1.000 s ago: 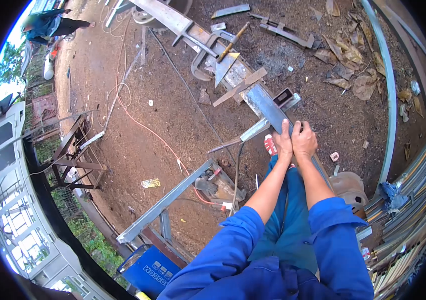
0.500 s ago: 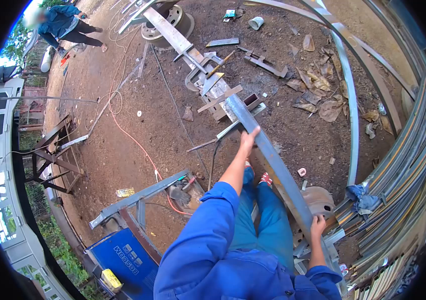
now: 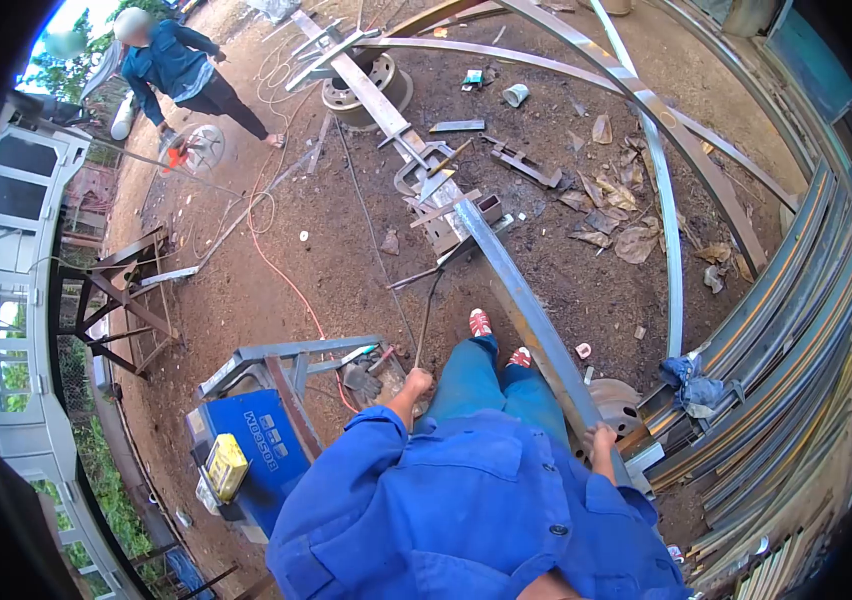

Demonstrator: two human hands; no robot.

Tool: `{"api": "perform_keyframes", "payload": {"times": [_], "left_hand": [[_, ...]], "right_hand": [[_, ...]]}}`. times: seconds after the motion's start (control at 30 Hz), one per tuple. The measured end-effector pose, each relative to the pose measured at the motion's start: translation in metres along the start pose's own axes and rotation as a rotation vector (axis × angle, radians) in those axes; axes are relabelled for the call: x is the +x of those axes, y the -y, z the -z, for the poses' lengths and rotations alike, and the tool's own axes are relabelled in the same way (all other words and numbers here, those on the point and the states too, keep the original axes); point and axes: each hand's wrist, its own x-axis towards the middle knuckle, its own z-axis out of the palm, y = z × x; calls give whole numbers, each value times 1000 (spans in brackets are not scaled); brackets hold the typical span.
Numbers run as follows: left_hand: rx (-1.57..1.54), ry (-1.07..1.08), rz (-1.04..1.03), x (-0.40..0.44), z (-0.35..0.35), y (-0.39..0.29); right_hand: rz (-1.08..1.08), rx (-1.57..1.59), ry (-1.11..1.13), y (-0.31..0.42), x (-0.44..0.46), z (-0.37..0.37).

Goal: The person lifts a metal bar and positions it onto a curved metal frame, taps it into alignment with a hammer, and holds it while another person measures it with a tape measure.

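Note:
A long grey steel bar (image 3: 536, 320) runs from the clamped stand toward my right side. My right hand (image 3: 601, 440) is wrapped round its near end. My left hand (image 3: 417, 384) is closed at the lower end of a thin dark rod (image 3: 428, 318), left of my legs. The rod's upper end meets a short crosspiece (image 3: 413, 278) near the far end of the bar. That far end lies at a metal block (image 3: 456, 232) on a flat beam (image 3: 371, 95), where a C-clamp (image 3: 416, 172) is fixed.
A blue BOSCOM box (image 3: 264, 440) with a yellow pack (image 3: 227, 466) on it stands at left. Gloves (image 3: 359, 380) lie by a metal frame (image 3: 286, 352). Steel lengths (image 3: 786, 340) are stacked at right. Another person (image 3: 181, 65) stands far left; cables cross the dirt.
My left hand has left the steel bar and moved down and left onto the thin rod. My right hand stays on the bar. The view has shifted, and the other person stands more upright.

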Motion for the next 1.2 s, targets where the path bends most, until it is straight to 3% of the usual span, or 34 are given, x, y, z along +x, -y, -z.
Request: {"api": "perform_keyframes", "payload": {"times": [0.03,0.1,0.27,0.47,0.67,0.73,0.87,0.93,1.0,1.07,1.1,1.13,1.2], "left_hand": [[-3,-9,-4,11,4,11],[150,-8,-239,52,7,31],[-52,-11,-291,-18,15,-46],[-130,13,-394,-27,3,-85],[81,-4,-457,-15,-9,-62],[157,40,-368,-17,-9,-50],[330,11,-391,-28,-5,-36],[335,4,-413,-23,-7,-39],[352,-12,-450,-15,-9,-45],[375,7,-466,-24,-11,-67],[373,-4,-506,-17,-17,-73],[338,41,-432,-27,-20,-87],[301,67,-458,-45,-27,-109]], "right_hand": [[12,11,32,9,2,-9],[27,29,69,35,3,-29],[106,51,175,94,6,-47],[115,89,160,118,-13,-33],[-21,295,135,60,11,-6],[-64,325,124,32,15,-1],[-108,395,52,-9,10,3],[-71,622,286,-76,78,7],[-139,926,843,-153,161,9],[35,566,22,-166,161,-4],[37,562,21,-169,162,0],[-41,938,557,-177,170,7],[-132,1283,1109,-187,183,13]]}}
